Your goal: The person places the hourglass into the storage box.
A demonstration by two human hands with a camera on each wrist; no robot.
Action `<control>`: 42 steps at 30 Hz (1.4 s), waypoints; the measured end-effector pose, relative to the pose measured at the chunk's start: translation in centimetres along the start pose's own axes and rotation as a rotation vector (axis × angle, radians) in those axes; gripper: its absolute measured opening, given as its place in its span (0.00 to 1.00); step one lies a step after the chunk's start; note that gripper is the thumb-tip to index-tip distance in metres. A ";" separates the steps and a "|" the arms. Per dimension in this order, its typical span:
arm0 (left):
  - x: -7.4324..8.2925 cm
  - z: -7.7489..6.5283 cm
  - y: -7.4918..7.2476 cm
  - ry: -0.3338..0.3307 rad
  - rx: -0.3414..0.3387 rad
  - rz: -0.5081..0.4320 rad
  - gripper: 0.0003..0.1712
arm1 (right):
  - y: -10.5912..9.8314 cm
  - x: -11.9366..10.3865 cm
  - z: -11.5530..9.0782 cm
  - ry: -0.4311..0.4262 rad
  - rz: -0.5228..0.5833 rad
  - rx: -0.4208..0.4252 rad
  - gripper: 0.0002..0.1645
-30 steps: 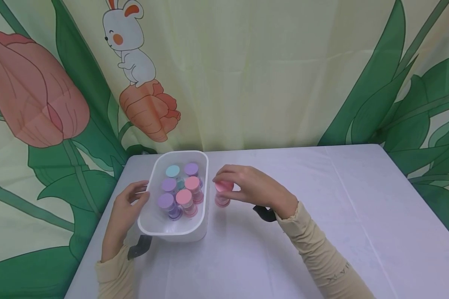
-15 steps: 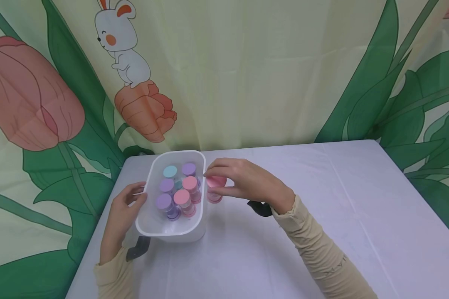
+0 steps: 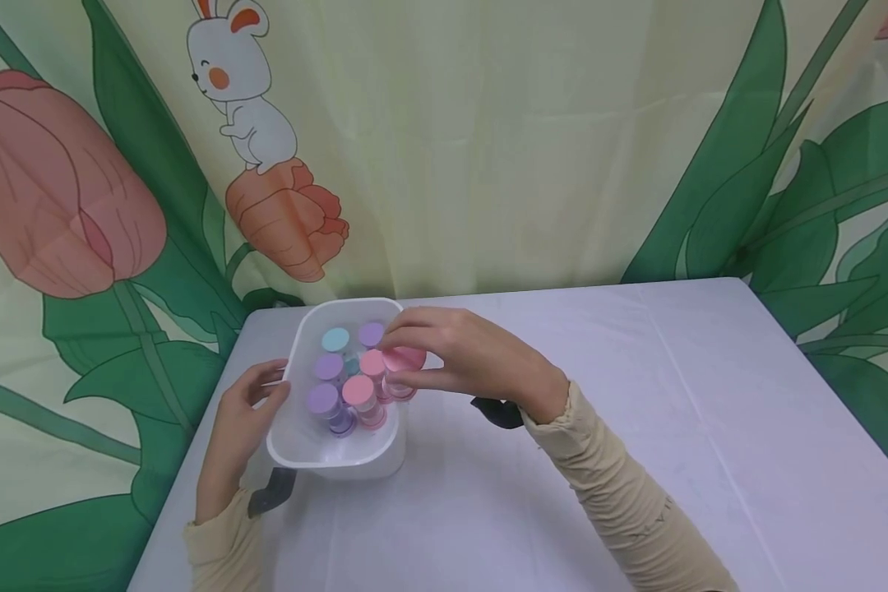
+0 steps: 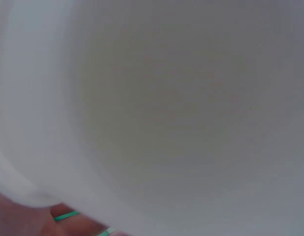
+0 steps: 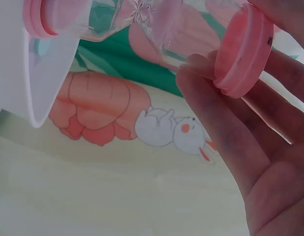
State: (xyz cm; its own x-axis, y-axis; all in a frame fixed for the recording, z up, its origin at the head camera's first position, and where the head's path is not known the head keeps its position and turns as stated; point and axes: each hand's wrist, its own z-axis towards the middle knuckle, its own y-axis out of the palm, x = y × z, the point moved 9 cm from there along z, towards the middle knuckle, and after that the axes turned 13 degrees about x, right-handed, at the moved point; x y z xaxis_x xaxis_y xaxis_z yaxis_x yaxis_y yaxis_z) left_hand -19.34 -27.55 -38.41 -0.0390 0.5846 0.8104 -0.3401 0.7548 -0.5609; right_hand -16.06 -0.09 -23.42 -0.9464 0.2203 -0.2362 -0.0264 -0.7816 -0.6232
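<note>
My right hand (image 3: pixel 466 353) pinches a pink-capped sand timer (image 3: pixel 407 359) by its upper cap, over the right rim of a white plastic bin (image 3: pixel 287 448). In the right wrist view, its clear body narrows at the middle, and thumb and fingers hold one pink end cap (image 5: pixel 245 51). Inside the bin stand several more timers: pink ones (image 3: pixel 358 390), purple ones (image 3: pixel 324 399) and a light blue one (image 3: pixel 335 339). At the bin's left side, my left hand (image 3: pixel 240 419) grips the rim and wall. Only blurred white plastic (image 4: pixel 166 108) fills most of the left wrist view.
A white cloth covers the table (image 3: pixel 562 460), stretching right of the bin. Behind it hangs a curtain (image 3: pixel 503 148) printed with tulips, leaves and a rabbit on a carrot. Dark straps (image 3: pixel 499 413) show at both wrists.
My right hand has carried the pink sand timer leftward and slightly up, from beside the bin to over its right rim. The left hand keeps its place on the bin.
</note>
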 end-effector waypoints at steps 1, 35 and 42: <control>-0.1 0.0 0.0 -0.001 0.000 0.000 0.28 | 0.2 -0.1 0.1 0.001 0.005 -0.002 0.16; -0.4 0.0 -0.1 -0.005 0.003 -0.006 0.28 | 7.2 0.4 -0.6 0.055 0.090 -0.141 0.14; -0.2 0.0 0.0 0.011 -0.004 -0.016 0.27 | 9.4 1.0 -1.5 0.090 0.065 -0.237 0.17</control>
State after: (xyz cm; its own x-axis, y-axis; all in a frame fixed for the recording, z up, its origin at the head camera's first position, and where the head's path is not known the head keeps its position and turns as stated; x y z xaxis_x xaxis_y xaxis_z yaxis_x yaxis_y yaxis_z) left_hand -19.35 -27.69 -38.55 -0.0227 0.5754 0.8175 -0.3366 0.7656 -0.5482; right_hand -16.82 -6.32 -30.62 -0.9111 0.2335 -0.3398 0.1192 -0.6398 -0.7592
